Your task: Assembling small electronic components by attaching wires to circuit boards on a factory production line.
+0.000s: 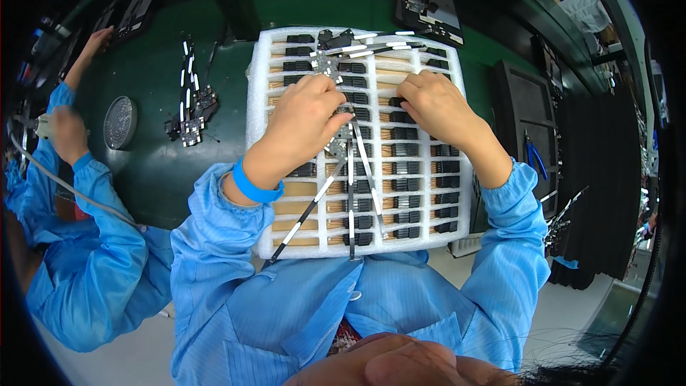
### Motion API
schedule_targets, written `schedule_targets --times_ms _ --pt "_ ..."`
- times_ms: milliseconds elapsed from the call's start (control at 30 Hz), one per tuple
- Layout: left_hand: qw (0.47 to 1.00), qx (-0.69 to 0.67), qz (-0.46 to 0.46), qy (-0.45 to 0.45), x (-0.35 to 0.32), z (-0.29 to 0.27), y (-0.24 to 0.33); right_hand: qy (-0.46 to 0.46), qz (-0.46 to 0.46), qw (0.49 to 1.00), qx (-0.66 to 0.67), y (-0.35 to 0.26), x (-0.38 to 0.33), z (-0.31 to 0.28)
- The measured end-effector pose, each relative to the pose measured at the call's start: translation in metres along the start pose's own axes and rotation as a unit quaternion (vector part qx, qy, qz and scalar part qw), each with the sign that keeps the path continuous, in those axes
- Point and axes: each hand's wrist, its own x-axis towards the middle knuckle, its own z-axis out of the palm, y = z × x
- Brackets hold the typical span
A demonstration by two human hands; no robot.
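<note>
A white foam tray point(257, 121) lies on the green table point(157, 171) straight ahead, a square package with rows of slots, many holding small black parts point(405, 184). White label bands wrap the black cables point(309, 207) lying across it. More such banded cables point(189, 93) lie to its left. No signs or screens can be made out.

Both arms in bright blue work coat, smooth thin fabric, many soft folds. Sleeves long, ending in gathered elastic cuffs at wrists. Left hand point(307, 118) bare, no glove; blue band point(254, 187) around left wrist, just above cuff, slightly darker blue than sleeve. Right hand point(439, 107) bare also, no band, no ring visible. Coat front with flat collar and stitched seams, closed down middle. Sleeves wide, loose at elbows.
</note>
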Motion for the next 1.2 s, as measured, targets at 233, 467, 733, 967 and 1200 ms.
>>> schedule_targets --times_ms 233,467,733,967,1200 --pt "0.993 0.092 -0.016 -0.066 -0.001 -0.005 0.005 -0.065 0.0 0.998 -0.005 0.0 0.009 -0.002" --pt "0.998 0.045 -0.003 -0.048 0.0 -0.002 0.001 -0.04 0.008 0.999 -0.009 -0.002 0.007 -0.002" --pt "0.995 0.052 -0.05 -0.066 -0.001 -0.002 0.0 -0.057 0.004 0.997 0.051 0.005 0.009 -0.003" --pt "0.997 0.045 -0.039 -0.058 -0.002 -0.005 0.003 -0.038 0.01 0.996 0.084 0.01 0.002 -0.004" --pt "0.995 -0.064 0.004 -0.077 -0.003 -0.004 -0.005 0.045 0.041 0.981 0.183 0.002 -0.002 -0.018"
